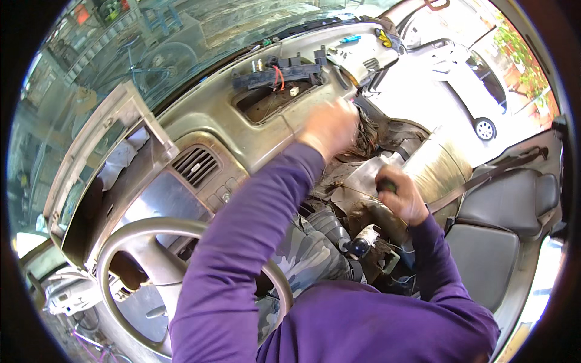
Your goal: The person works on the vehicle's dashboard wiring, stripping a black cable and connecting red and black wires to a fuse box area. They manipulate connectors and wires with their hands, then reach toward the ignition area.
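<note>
My left hand [330,128] is stretched forward over the passenger end of the dashboard [224,130], smeared by motion. Its fingers are too blurred to tell whether they hold anything. Right beside it hangs a dirty bundle of wires [365,134] at the opened dash end. My right hand [402,196] is closed round a dark, round-ended handle [386,185], above the dusty middle of the cab. What kind of tool it belongs to cannot be made out. Below that hand, a gear lever knob [358,246] stands beside torn trim.
The steering wheel [160,227] is at the left, with a detached instrument surround [103,151] beyond it. A black bracket with loose connectors [278,75] sits over a dash opening. Grey seats [481,263] and a belt are at the right. A white car [454,91] stands outside the open door.
</note>
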Demonstrator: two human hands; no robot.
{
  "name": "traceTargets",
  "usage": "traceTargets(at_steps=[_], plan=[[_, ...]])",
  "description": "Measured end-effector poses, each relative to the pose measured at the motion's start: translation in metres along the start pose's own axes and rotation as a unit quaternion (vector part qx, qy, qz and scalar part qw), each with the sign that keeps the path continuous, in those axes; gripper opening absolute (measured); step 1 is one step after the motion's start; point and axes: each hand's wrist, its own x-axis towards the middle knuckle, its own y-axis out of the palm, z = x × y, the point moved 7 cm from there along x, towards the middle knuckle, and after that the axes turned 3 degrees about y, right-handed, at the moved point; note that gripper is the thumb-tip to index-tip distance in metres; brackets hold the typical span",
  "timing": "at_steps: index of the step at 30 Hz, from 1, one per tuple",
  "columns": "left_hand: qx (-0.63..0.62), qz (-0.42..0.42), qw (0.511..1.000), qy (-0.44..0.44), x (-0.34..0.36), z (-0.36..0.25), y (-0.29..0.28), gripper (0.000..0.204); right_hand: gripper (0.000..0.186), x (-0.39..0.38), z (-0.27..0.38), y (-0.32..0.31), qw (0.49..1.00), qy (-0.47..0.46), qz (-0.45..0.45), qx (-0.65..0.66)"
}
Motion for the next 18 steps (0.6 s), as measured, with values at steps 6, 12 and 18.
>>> traceTargets(at_steps=[6,12,18], plan=[[-0.303,-0.121,0.922,-0.207,-0.007,0.117,-0.128,0.03,0.042,-0.083,-0.12,-0.003,0.941,0.16,-0.148,-0.257],[-0.583,-0.145,0.662,-0.448,-0.047,0.182,-0.061,0.015,0.051,-0.143,-0.25,0.016,0.806,0.359,-0.038,-0.469],[-0.643,-0.093,0.594,-0.475,-0.047,0.181,-0.025,0.012,0.047,-0.006,-0.143,0.018,0.944,0.066,-0.23,-0.226]])
